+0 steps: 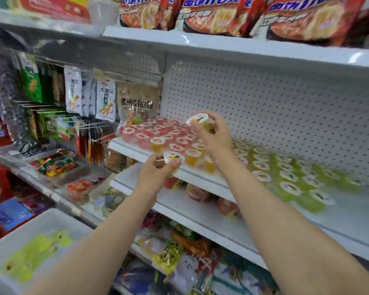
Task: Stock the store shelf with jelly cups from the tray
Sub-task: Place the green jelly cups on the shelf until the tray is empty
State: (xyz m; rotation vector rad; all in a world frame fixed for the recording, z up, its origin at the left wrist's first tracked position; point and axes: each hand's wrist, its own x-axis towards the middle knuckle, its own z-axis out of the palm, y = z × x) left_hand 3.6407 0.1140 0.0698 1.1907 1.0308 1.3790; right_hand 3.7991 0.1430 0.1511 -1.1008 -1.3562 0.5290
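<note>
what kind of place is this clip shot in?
Most likely a small grocery or convenience store aisle: white metal shelf with pegboard back, rows of jelly cups, instant noodle packs above, snack bags hanging on hooks.

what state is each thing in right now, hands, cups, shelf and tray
left hand: grips a jelly cup, at the shelf's front edge
right hand: grips another cup, over the red cups
shelf: partly stocked, right front part bare
red cups: upright in rows, left end
orange cups: upright, near the front
green cups: upright in rows, blurred
tray: lower left, some green cups left
</note>
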